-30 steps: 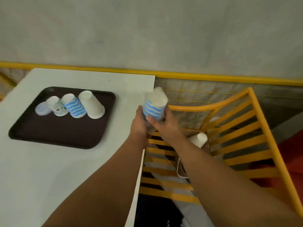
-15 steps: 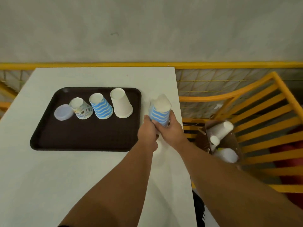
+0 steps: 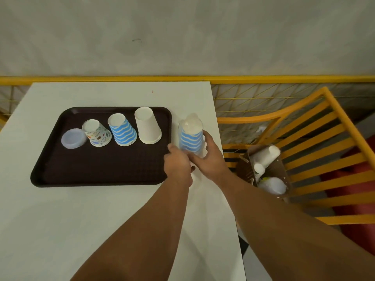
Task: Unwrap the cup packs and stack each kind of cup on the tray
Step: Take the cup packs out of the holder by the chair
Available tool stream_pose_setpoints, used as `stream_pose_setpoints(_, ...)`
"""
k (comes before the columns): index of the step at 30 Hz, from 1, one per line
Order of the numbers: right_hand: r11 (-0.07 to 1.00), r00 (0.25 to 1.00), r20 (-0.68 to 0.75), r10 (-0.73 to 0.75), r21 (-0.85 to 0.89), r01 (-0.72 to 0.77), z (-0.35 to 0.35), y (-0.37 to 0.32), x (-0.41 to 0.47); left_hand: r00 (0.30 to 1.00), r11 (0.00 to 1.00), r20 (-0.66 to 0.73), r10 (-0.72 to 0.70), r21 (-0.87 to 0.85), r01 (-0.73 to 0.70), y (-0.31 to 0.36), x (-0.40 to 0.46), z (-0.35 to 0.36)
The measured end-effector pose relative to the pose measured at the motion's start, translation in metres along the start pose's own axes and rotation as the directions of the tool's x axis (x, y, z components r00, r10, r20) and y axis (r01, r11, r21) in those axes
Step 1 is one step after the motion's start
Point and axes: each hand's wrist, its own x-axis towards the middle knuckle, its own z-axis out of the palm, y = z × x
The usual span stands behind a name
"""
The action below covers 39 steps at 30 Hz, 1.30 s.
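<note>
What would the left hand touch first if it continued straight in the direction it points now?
The left hand points away from the person, at the base of the wrapped blue-striped cup pack. It grips there already, so it would simply push the pack, though depth is hard to judge.

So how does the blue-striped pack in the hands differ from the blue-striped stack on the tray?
The held pack is still in clear wrap; the tray stack is bare. The held pack stands off the tray, gripped by the left hand and right hand; the tray stack stands untouched. Both are upside down.
</note>
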Motion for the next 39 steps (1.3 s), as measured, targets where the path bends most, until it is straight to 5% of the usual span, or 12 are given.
stream_pose_setpoints(3, 0.997, 0.993, -0.084, 0.079, -0.021, -0.081, -0.014, 0.006, -0.015, 0.926, 0.962, -0.261, 0.273, 0.060, -0.267, -0.016, -0.021, -0.007)
stream_pose_setpoints(7, 0.997, 0.973, -0.223, 0.055, -0.039, -0.065, -0.040, 0.024, -0.031, 0.863, 0.847, -0.037, 0.504, 0.220, -0.485, -0.047, -0.064, 0.011)
stream_pose_setpoints(15, 0.972, 0.952, -0.299, 0.066, -0.195, -0.128, -0.140, 0.092, -0.026, 0.826, 0.719, 0.353, 0.439, 0.413, -0.559, -0.096, -0.081, 0.123)
stream_pose_setpoints(22, 0.910, 0.923, -0.325, 0.207, -0.283, -0.304, -0.237, 0.209, 0.003, 0.900, 0.672, 0.357, 0.250, 0.605, -0.427, -0.162, -0.025, 0.216)
stream_pose_setpoints(29, 0.898, 0.940, -0.284, 0.190, -0.338, -0.283, -0.268, 0.278, 0.046, 0.966, 0.705, 0.251, 0.066, 0.673, -0.223, -0.228, 0.030, 0.275)
stream_pose_setpoints(32, 0.865, 0.939, -0.281, 0.200, -0.398, -0.304, -0.267, 0.300, 0.056, 0.922, 0.548, 0.337, 0.189, 0.743, -0.384, -0.240, 0.037, 0.286)
stream_pose_setpoints(35, 0.826, 0.929, -0.212, 0.303, -0.428, -0.367, -0.267, 0.316, 0.051, 0.775, 0.303, 0.534, 0.338, 0.717, -0.627, -0.240, 0.046, 0.295)
stream_pose_setpoints(39, 0.787, 0.967, -0.136, 0.213, -0.563, -0.253, -0.266, 0.332, 0.033, 0.772, 0.251, 0.584, 0.253, 0.731, -0.635, -0.242, 0.046, 0.314)
